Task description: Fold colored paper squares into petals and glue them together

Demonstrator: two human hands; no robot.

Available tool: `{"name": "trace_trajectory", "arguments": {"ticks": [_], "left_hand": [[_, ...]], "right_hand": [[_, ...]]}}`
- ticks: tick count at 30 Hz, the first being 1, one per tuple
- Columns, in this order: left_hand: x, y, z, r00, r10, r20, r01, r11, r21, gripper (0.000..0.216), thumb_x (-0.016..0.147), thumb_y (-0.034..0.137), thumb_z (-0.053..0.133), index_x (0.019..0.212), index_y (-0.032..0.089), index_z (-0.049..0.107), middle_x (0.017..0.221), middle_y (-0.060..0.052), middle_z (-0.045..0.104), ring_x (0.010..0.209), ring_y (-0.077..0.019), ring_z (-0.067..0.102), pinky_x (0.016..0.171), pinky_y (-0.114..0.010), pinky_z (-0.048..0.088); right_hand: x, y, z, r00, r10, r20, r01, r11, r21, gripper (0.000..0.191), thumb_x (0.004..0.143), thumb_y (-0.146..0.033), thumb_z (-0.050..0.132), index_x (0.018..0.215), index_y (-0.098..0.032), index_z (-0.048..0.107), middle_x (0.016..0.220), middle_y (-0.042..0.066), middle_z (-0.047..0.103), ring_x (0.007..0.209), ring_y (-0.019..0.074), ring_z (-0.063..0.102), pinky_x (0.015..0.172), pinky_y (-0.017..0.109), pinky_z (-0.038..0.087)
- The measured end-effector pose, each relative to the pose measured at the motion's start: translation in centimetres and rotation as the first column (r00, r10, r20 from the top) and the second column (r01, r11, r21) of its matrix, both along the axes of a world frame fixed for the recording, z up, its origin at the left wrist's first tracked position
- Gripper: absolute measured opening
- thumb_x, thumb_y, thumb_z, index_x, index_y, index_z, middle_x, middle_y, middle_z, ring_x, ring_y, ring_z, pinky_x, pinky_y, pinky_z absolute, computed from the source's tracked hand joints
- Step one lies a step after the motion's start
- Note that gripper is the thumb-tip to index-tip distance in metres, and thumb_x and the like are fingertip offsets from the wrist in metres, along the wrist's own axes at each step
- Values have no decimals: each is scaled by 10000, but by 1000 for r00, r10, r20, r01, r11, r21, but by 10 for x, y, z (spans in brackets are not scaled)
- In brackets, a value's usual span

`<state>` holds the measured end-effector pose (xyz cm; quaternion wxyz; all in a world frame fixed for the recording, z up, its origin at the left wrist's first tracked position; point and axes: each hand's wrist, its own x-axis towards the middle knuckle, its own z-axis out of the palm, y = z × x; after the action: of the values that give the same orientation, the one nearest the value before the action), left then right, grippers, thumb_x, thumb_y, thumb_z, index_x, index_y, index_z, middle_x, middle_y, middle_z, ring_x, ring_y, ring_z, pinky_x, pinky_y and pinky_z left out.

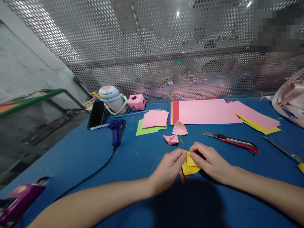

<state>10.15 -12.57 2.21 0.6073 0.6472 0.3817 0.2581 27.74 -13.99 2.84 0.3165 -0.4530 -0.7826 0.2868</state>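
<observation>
Between my two hands is a small piece of folded yellow paper (190, 168), held a little above the blue table. My left hand (169, 169) pinches its left side between thumb and fingers. On the other side my right hand (210, 161) grips the upper right edge, thumb pressed on the fold. Just beyond my hands lie a small folded pink paper piece (171, 139) and a pink paper piece with green edges (180, 128). The fingertips behind the yellow paper are partly hidden.
A utility knife (231, 141) and scissors (285, 150) lie to the right. Behind are pink sheets (206, 112) and a stack of square papers (155, 119). Leftward are a glue gun (115, 133) with its cord, a phone (96, 114), a cup (114, 99) and a pink paper shape (136, 102).
</observation>
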Motion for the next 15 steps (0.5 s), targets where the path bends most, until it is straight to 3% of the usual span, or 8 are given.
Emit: {"name": "trace_trajectory", "arguments": {"ticks": [15], "left_hand": [[-1,0,1,1000,-8,-3,8,1000,-13,301,896,401,373,794,150,503,523,35,536,425,-80,522,466,-178,395]], "right_hand": [[-1,1,-1,999,28,33,-32,993,113,148,921,-182,364,841,-186,488,771,10,516,669,113,486,597,224,390]]}}
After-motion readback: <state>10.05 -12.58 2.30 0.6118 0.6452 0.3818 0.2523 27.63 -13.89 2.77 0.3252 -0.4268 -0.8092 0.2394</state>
